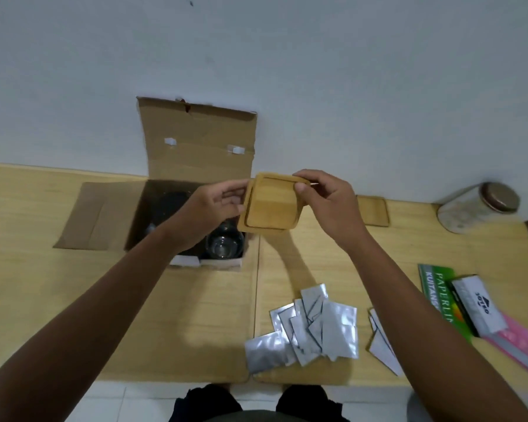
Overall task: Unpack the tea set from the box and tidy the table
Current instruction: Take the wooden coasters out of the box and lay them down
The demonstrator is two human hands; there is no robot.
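Note:
Both my hands hold a stack of square wooden coasters (270, 205) in the air, just right of the open cardboard box (195, 147). My left hand (214, 208) grips the stack's left edge. My right hand (323, 196) pinches its top right corner, thumb on the upper face. Inside the box a clear glass cup (224, 246) stands at the near right; the rest of the inside is dark. One more wooden coaster (372, 211) lies flat on the table behind my right hand.
Several silver foil sachets (311, 327) lie scattered near the front edge of the wooden table (73, 284). A green booklet (436, 287), a black-and-white packet (476, 309) and pink plastic sit at the right. A lidded jar (479, 207) lies on its side at far right.

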